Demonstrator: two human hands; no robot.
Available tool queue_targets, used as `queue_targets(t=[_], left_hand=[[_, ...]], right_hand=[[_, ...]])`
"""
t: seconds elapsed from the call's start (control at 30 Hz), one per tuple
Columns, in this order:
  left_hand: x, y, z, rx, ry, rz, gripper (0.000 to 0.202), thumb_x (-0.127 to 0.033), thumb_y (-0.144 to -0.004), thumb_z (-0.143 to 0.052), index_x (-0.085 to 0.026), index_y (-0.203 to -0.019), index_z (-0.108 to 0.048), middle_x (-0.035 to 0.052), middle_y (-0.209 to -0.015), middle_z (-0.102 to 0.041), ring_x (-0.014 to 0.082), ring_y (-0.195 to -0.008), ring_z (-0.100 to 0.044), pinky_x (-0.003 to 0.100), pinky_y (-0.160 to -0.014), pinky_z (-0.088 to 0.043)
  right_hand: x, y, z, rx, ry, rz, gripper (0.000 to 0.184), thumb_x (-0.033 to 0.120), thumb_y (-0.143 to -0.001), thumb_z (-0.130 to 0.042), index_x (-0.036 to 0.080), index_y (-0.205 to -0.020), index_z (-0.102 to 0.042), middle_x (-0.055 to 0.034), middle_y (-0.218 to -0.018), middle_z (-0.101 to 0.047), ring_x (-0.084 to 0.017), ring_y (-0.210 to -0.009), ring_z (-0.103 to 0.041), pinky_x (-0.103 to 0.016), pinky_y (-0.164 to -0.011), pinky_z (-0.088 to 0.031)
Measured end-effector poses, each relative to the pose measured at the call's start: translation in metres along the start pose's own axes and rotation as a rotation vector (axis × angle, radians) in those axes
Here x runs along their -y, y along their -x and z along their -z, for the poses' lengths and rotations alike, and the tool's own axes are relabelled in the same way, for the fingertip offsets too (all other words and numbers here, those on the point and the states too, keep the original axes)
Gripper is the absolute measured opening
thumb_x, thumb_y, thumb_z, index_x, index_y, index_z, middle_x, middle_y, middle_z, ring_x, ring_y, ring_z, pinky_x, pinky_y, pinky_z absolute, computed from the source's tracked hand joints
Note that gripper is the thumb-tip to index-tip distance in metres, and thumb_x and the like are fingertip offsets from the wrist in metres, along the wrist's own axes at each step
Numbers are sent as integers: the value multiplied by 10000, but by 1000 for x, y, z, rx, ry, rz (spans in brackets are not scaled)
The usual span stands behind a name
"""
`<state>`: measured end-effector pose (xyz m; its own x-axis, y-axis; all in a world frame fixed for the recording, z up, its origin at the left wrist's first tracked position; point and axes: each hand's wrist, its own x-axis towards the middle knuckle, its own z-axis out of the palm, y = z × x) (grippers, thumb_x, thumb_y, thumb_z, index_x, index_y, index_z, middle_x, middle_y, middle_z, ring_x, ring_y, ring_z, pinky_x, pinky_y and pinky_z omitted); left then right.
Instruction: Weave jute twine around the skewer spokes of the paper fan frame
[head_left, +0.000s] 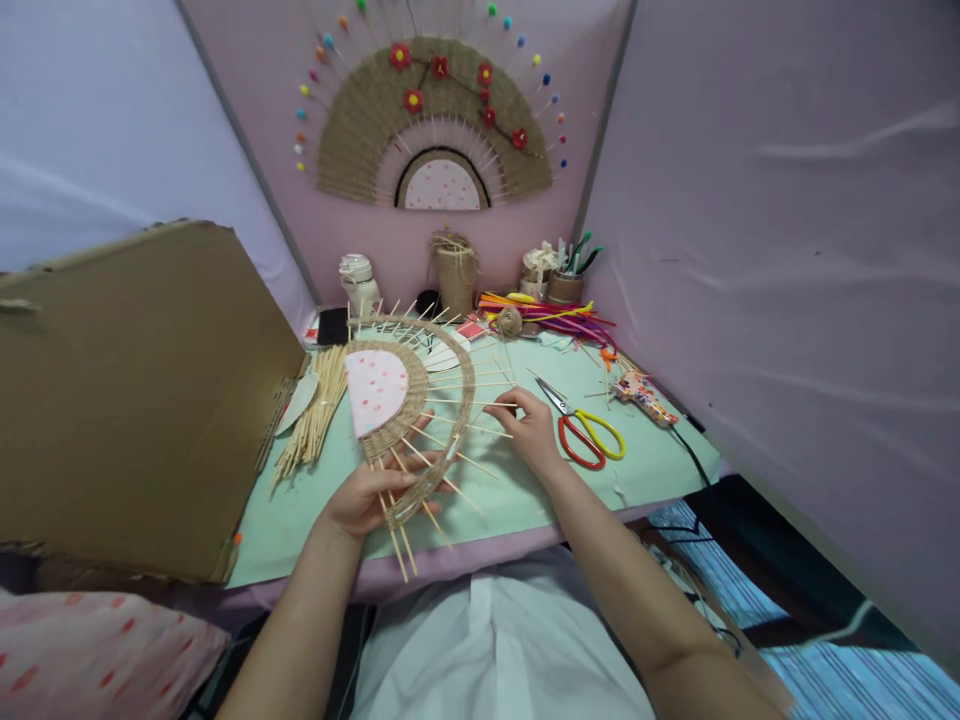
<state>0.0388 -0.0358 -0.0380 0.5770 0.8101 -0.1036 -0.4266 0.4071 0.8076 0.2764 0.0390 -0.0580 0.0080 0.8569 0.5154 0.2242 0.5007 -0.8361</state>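
A half-made fan [409, 405] of wooden skewers, with jute twine woven round a pink dotted half-disc, lies on the mint-green mat [517, 490]. My left hand [367, 495] grips its lower edge, fingers wrapped round the skewer ends. Further right, my right hand [525, 425] pinches the twine and a skewer tip at the fan's right side. The outer twine band arcs between the two hands.
Red-and-yellow scissors [589, 435] lie just right of my right hand. A bundle of spare skewers [315, 415] lies left of the fan, beside a big cardboard sheet [135, 400]. Twine spools, jars and coloured sticks [555, 315] line the back. A finished fan [435, 125] hangs on the wall.
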Motion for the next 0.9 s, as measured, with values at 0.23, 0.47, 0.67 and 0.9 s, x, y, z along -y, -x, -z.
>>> queue_targets(t=[0.23,0.47,0.67,0.9], left_hand=[[2,10,4,-25,-17,21,877,-48,-767,-576,-400,-1460,-168,114,-1266,-594,331,-1018,-635,424,-728,-573],[-2,25,14,-72,-41,39,889,-45,-763,-570,-394,-1465,-152,115,-1248,-607,342,-1007,-638,413,-689,-580],[-4,36,15,-103,-75,67,875,-32,-764,-552,-373,-1470,-162,116,-1238,-613,345,-1018,-631,411,-688,-582],[3,41,23,-60,-75,67,912,-44,-765,-552,-380,-1475,-88,125,-1243,-604,344,-994,-639,409,-673,-580]], right_hand=[[-13,1,-2,7,240,131,245,417,-809,-617,223,-661,-592,-15,-663,-574,-158,-644,-492,-317,-703,-386],[-14,4,4,-11,275,224,151,355,-843,-584,228,-768,-619,-48,-763,-601,-193,-762,-542,-338,-746,-415],[-13,5,4,-17,227,253,130,318,-866,-544,232,-816,-629,-65,-813,-599,-202,-811,-550,-347,-753,-441],[-8,5,6,55,99,184,138,297,-873,-537,218,-785,-609,-36,-771,-617,-170,-753,-570,-317,-711,-452]])
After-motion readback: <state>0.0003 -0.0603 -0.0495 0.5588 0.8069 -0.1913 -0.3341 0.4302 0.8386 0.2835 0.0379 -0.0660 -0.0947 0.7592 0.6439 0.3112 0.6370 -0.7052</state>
